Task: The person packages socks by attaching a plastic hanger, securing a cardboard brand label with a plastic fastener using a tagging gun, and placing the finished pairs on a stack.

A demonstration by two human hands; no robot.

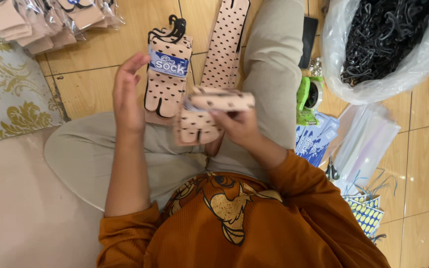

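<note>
My right hand (239, 126) grips a folded pair of beige socks with black dots (209, 111), held above my lap. My left hand (127, 94) is raised beside it, fingers apart, holding nothing. Just past my left hand a finished pair of socks (167, 74) with a blue paper label and a black plastic hanger lies on my knee and the floor. Another long beige dotted sock (224, 42) lies flat on the wooden floor beyond.
A clear bag of black hangers (388, 42) sits at the top right. Blue labels (316, 141), clear sleeves (368, 139), a green tape dispenser (309, 99) and sticker sheets (366, 213) lie on my right. Bagged socks (45, 20) are stacked top left.
</note>
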